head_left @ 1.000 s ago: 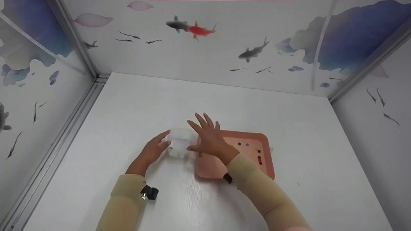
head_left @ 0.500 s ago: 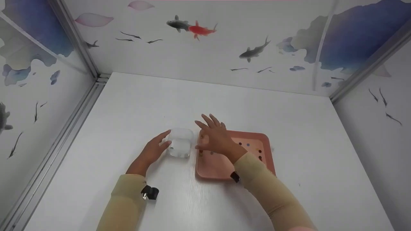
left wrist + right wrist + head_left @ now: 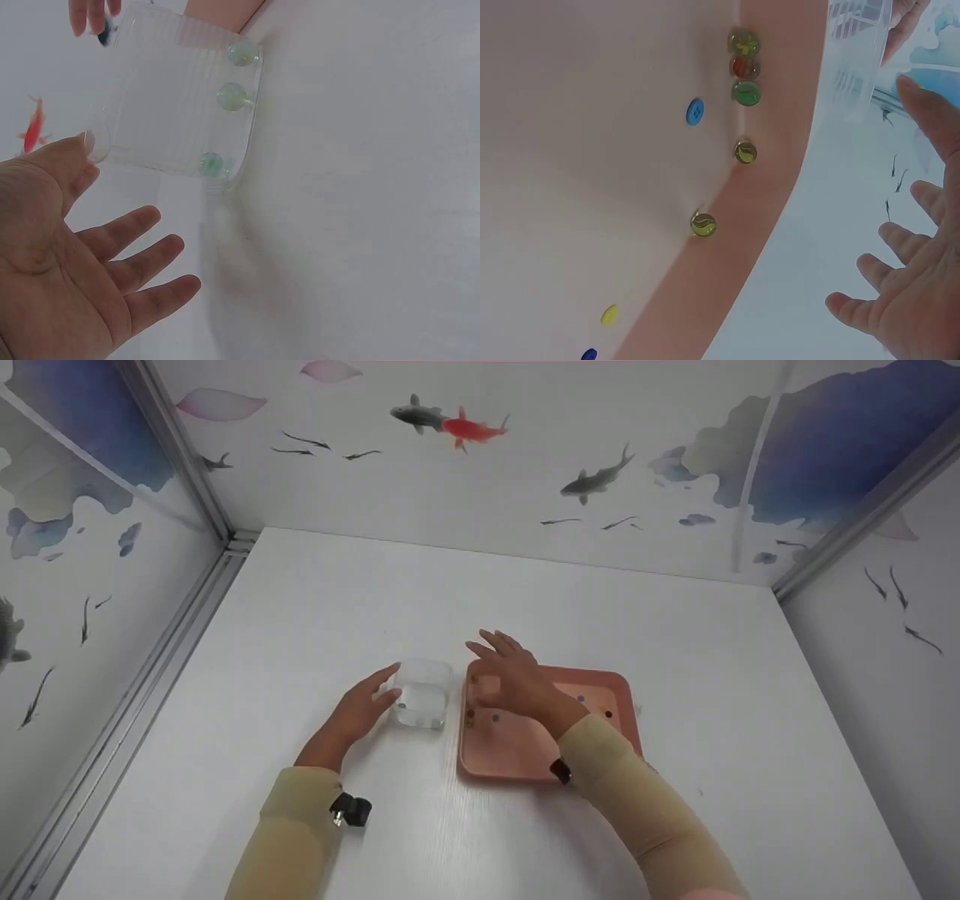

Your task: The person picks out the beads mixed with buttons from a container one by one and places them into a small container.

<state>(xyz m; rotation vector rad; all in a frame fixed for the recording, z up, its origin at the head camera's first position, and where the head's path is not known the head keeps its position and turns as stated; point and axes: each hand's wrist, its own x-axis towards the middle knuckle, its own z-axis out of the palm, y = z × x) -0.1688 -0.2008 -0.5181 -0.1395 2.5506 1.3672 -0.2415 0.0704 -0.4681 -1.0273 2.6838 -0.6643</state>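
Observation:
A clear plastic box [image 3: 422,699] stands on the white table, with my left hand [image 3: 357,709] at its left side, fingertips touching the wall. Inside the box, the left wrist view shows three pale green marbles [image 3: 232,96] along one end. To the right of the box lies a pink tray [image 3: 502,757]. My right hand [image 3: 519,684] hovers over the tray's left part, fingers extended and nothing visible in them. In the right wrist view, several glass marbles [image 3: 745,93] line the tray's edge, and a blue button [image 3: 695,112] and a yellow button [image 3: 610,314] lie on its floor.
White panels printed with fish [image 3: 596,484] enclose the table [image 3: 360,592] at the back and sides. A metal rail [image 3: 150,682] runs along the left edge. Box and tray stand close together, with a narrow gap between them.
My right hand has moved right, from beside the box to over the tray, uncovering marbles at the tray's left edge. My left hand has stayed at the box.

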